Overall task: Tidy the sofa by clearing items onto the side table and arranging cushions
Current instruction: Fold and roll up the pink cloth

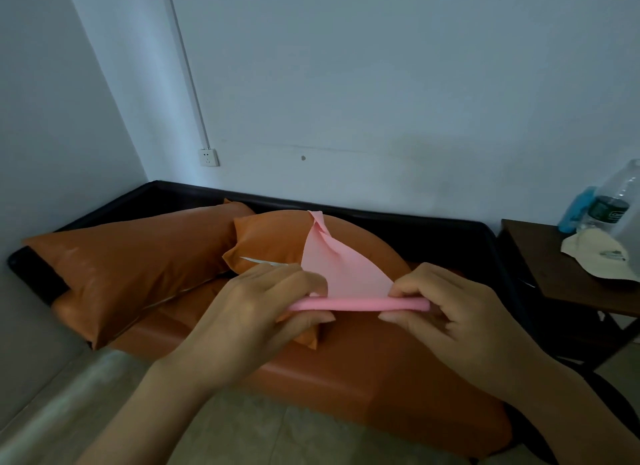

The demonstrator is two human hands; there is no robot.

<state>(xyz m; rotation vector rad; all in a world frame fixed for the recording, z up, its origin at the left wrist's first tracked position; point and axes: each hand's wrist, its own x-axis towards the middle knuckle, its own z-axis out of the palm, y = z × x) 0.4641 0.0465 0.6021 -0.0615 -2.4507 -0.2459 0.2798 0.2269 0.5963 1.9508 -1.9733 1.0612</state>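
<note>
A pink cloth is held in the air above an orange sofa, in front of two cushions. Its rolled lower edge is pinched at one end by the left hand and at the other by the right hand, fingers curled round it. The cloth is judged light, soft and limp, best held by the roll. A side table is seen at right.

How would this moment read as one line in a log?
left hand: holds pink cloth | right hand: holds cloth | cloth: part rolled | cushions: on sofa
</note>
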